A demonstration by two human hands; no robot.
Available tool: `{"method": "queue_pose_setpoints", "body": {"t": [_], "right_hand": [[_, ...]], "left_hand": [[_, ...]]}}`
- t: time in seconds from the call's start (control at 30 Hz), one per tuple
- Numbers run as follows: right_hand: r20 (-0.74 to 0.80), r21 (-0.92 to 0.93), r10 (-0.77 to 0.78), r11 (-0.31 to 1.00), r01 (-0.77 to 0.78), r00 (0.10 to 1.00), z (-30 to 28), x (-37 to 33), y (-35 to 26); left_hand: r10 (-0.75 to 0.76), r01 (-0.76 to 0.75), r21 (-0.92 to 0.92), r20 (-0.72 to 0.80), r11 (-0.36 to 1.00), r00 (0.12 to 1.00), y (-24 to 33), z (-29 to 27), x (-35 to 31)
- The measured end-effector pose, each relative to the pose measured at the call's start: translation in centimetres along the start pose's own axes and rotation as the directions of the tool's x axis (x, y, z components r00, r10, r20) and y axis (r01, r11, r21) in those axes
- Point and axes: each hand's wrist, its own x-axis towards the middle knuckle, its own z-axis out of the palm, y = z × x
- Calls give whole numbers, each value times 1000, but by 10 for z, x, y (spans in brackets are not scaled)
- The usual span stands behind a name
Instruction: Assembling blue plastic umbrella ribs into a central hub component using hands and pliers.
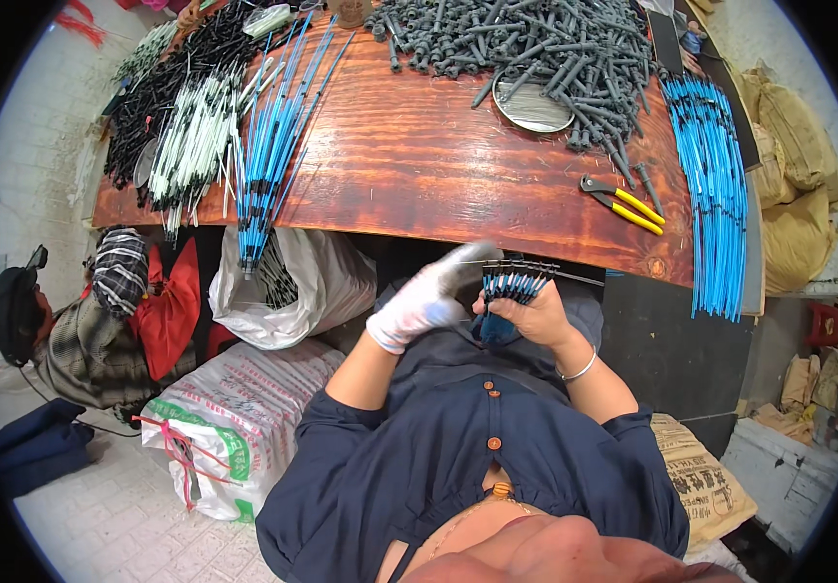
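My right hand [539,317], bare and with a bracelet at the wrist, is closed round a bundle of thin blue rods [510,284] with black ends. It holds the bundle just off the table's front edge, above my lap. The rods' black ends line up in a row at the top, and thin pale shafts stick out sideways there. Close beside the bundle, on its left, is my left hand [417,307] in a white glove. Motion smears its fingers, so I cannot make out whether they grip anything.
On the reddish wooden table [409,165] lie grey plastic plugs [535,39], a round metal dish [533,105], yellow-handled pliers [625,204], blue rods [278,146], white rods [195,136] and more blue rods [715,194]. White sacks [244,418] stand left, near a person [108,340] in plaid.
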Motion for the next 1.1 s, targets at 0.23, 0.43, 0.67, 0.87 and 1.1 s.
{"method": "queue_pose_setpoints", "body": {"t": [0.23,0.43,0.67,0.87,1.1], "right_hand": [[69,99,174,979,-180,982,3,16,1],[68,175,118,976,-128,991,7,20,-3],[136,87,212,970,-225,968,1,27,0],[111,21,252,966,-256,961,3,33,-1],[145,33,142,988,-148,979,-3,36,12]], "left_hand": [[158,-179,-262,-102,948,982,44,28,5],[77,-82,-32,-119,996,990,42,17,6],[191,-162,-382,39,910,981,61,-8,48],[96,45,-264,498,964,862,90,5,85],[-82,190,-175,491,966,867,96,3,90]]}}
